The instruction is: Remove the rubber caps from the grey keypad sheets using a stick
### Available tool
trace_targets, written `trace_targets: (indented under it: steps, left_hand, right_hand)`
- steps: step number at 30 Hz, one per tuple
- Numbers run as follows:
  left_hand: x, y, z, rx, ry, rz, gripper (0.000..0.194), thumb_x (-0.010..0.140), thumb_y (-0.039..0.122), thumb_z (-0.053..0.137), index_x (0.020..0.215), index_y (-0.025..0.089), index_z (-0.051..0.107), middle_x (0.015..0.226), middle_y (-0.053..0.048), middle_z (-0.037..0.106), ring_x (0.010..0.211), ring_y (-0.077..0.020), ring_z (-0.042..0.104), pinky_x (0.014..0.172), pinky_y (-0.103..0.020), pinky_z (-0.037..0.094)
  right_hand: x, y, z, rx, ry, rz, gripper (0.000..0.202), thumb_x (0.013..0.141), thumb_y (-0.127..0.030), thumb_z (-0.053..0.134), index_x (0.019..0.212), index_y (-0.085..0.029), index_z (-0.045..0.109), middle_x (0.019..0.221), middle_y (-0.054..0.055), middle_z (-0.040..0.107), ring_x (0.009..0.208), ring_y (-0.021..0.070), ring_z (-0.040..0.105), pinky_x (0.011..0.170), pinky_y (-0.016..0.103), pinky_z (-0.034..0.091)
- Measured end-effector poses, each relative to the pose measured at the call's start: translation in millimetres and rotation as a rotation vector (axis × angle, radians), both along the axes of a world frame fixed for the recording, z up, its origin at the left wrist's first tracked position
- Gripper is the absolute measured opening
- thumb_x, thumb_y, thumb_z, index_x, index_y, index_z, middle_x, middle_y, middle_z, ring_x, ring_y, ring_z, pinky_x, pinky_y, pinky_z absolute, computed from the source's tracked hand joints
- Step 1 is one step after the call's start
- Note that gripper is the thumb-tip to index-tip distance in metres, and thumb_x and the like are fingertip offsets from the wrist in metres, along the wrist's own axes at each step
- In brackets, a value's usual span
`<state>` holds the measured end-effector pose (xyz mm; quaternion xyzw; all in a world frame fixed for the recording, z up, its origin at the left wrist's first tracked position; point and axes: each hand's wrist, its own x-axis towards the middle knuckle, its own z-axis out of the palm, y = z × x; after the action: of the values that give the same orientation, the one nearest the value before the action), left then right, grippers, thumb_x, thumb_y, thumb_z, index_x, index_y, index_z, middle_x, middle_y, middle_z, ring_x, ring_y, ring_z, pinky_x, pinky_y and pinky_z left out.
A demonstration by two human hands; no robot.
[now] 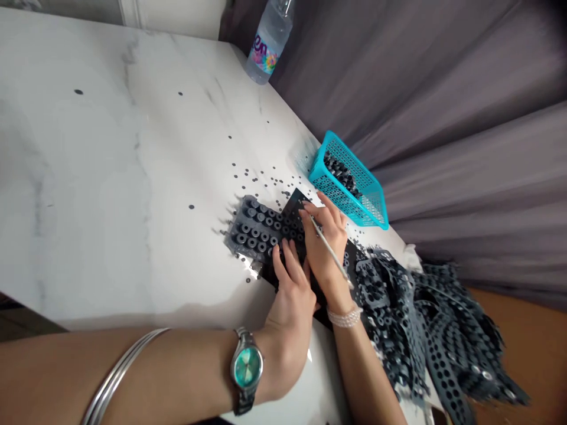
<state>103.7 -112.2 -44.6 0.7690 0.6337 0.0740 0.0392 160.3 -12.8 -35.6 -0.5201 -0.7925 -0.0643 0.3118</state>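
Note:
A dark grey moulded rubber sheet [251, 229] with rows of round ring-shaped pieces lies across a flat black board [295, 203]. My left hand [295, 280], wearing a watch, rests its outstretched fingertips on the near edge of the sheet; its thumb is mostly hidden. Beside it, my right hand [325, 239] is closed around a thin whitish stick-like tool [330, 251], tilted with its upper end toward the wrist. The tool's working tip is hard to make out near the fingertips. Part of the sheet is hidden under both hands.
Small black discs [254, 180] lie scattered over the white marble-patterned table [88, 206]. A turquoise basket [376, 203] holds many small dark pieces. Perforated rubber sheets [465, 330] are heaped at the right. A water bottle [270, 41] stands at the back by a grey curtain [443, 88].

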Motion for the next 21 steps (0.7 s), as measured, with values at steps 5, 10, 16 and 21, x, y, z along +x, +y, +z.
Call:
trace_targets:
  steps: [5,10,16,21]
  left_hand:
    - [2,0,-1.5,0.031,-0.065,0.022,0.068,0.070,0.045,0.073,0.127,0.011,0.060,0.139,-0.020,0.053,0.135,-0.0395,0.040,0.114,-0.060,0.022]
    - [8,0,-7.0,0.054,-0.079,0.031,0.055,0.077,0.034,0.067,0.125,0.009,0.061,0.136,-0.021,0.055,0.129,-0.0392,0.047,0.114,-0.061,0.024]
    - [14,0,-8.9,0.082,-0.134,0.070,0.048,0.079,0.027,0.064,0.124,0.012,0.063,0.130,-0.020,0.061,0.121,-0.0372,0.056,0.112,-0.062,0.027]
    - [9,0,-4.0,0.070,-0.137,0.073,0.048,0.077,0.027,0.066,0.122,0.010,0.064,0.129,-0.020,0.061,0.121,-0.0383,0.056,0.110,-0.061,0.032]
  right_hand:
    - [-5,-1,5.6,-0.093,0.014,0.148,0.010,0.091,-0.029,0.056,0.091,-0.025,0.066,0.114,0.003,0.070,0.128,0.0248,0.050,0.101,0.051,0.040]
    - [-20,-4,11.3,-0.113,-0.066,0.321,0.012,0.093,-0.025,0.055,0.098,-0.026,0.066,0.118,0.003,0.068,0.122,0.0226,0.056,0.098,0.045,0.044]
    - [-27,-1,13.8,-0.103,-0.199,0.482,0.012,0.094,-0.022,0.055,0.102,-0.025,0.063,0.113,0.002,0.072,0.126,0.0226,0.053,0.097,0.044,0.043]
    - [-26,1,12.2,-0.104,-0.228,0.494,0.011,0.094,-0.022,0.055,0.102,-0.025,0.061,0.112,0.003,0.072,0.125,0.0224,0.054,0.094,0.043,0.044]
